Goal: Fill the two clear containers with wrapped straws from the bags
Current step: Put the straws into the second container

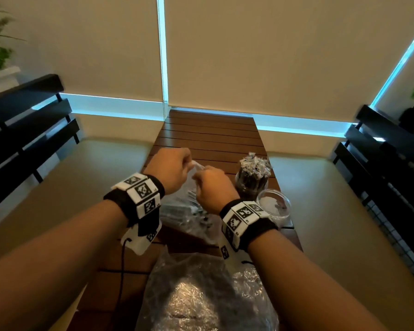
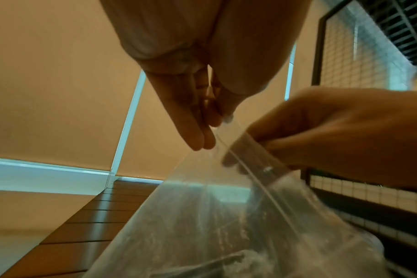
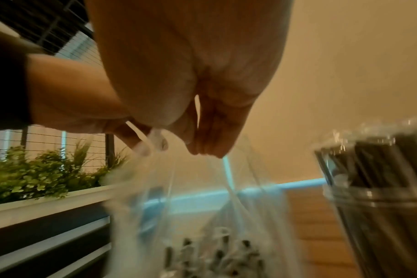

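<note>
A clear plastic bag of dark wrapped straws stands on the slatted wooden table. My left hand pinches the bag's top edge, seen close in the left wrist view. My right hand grips the same edge just to the right, its fingertips closed on the film. To the right stands a clear container packed with wrapped straws, also in the right wrist view. Nearer me sits a second clear container with no straws in it.
A crumpled, flattened clear bag lies on the table near my body. Black slatted railings flank the narrow table on both sides. A white planter with green plants is on the left. Roller blinds hang beyond the table's far end.
</note>
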Available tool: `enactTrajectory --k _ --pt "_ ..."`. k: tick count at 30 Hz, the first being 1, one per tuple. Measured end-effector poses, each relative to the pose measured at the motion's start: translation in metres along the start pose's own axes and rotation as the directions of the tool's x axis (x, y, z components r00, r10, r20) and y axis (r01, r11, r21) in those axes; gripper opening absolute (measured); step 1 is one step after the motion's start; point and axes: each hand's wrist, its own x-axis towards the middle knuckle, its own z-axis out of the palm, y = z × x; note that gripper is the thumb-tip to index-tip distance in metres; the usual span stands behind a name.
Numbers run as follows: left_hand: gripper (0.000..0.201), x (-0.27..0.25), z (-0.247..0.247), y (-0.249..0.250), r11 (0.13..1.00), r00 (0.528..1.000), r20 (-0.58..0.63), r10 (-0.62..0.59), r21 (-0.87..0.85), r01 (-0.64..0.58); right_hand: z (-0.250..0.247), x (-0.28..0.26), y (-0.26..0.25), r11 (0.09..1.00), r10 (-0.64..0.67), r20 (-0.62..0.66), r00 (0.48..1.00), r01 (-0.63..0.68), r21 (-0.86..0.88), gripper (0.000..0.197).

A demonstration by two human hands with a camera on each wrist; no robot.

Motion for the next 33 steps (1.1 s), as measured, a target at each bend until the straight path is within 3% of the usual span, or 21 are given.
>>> enactTrajectory --k 4,7,9,10,11,14,18,25,28,30,33 --pt "0.026 -0.010 0.014 0.006 0.991 0.991 0.057 0.122 0.039 -0.125 0.023 0.014 -0.002 0.993 0.110 0.273 0.956 -0.095 -0.069 0.017" --pt "0.021 -0.013 0.017 0.008 0.983 0.983 0.099 0.157 0.081 -0.165 0.044 0.021 0.003 0.980 0.174 0.358 0.917 -0.128 -0.149 0.031" --pt "0.018 -0.014 0.017 0.007 0.970 0.975 0.111 0.192 0.127 -0.205 0.046 0.021 0.004 0.969 0.213 0.415 0.885 -0.138 -0.203 0.012" --pt "0.016 -0.014 0.016 0.007 0.963 0.971 0.114 0.208 0.147 -0.224 0.049 0.020 0.008 0.963 0.204 0.464 0.862 -0.093 -0.251 0.015" --pt "0.015 -0.013 0.016 0.006 0.957 0.968 0.116 0.221 0.165 -0.238 0.051 0.019 0.012 0.952 0.221 0.505 0.835 -0.072 -0.297 0.031" --pt "0.014 -0.013 0.015 0.004 0.946 0.963 0.136 0.234 0.197 -0.258 0.056 0.017 0.011 0.921 0.257 0.485 0.836 -0.059 -0.386 0.056" --pt "0.016 -0.018 0.018 0.004 0.934 0.951 0.155 0.269 0.200 -0.297 0.083 0.027 0.015 0.930 0.292 0.488 0.823 -0.125 -0.346 0.030" --pt "0.016 -0.026 0.021 -0.004 0.930 0.945 0.174 0.275 0.201 -0.308 0.107 0.037 0.017 0.939 0.317 0.534 0.784 -0.178 -0.295 0.024" --pt "0.016 -0.025 0.020 -0.009 0.931 0.950 0.158 0.267 0.212 -0.297 0.111 0.042 0.018 0.938 0.300 0.485 0.822 -0.162 -0.306 0.022" --pt "0.016 -0.025 0.021 -0.011 0.931 0.951 0.151 0.270 0.211 -0.297 0.109 0.042 0.018 0.928 0.310 0.472 0.825 -0.156 -0.337 0.010" --pt "0.018 -0.023 0.023 -0.010 0.938 0.956 0.138 0.258 0.202 -0.282 0.101 0.039 0.020 0.933 0.281 0.416 0.865 -0.146 -0.328 0.024"
